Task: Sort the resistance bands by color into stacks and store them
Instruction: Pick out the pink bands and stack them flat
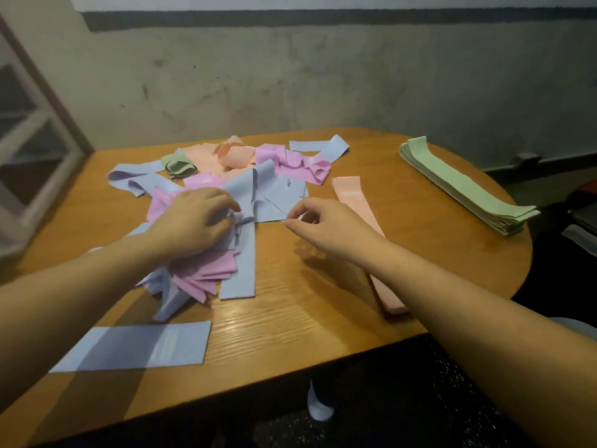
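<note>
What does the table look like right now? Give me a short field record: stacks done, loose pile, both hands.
surface: wooden table
finished stack: green stack, far right
started stack: peach bands, under right forearm
set aside: flat blue band, near edge
unsorted: mixed pile of blue, pink, peach, one green band
left hand: gripping bunched blue and pink bands
right hand: fingers curled above table, grip unclear

Rounded wooden desk (323,318) against scuffed grey wall (323,76) with dark stripe (323,17); white-framed window (29,150) left; dark speckled floor (403,399).
</note>
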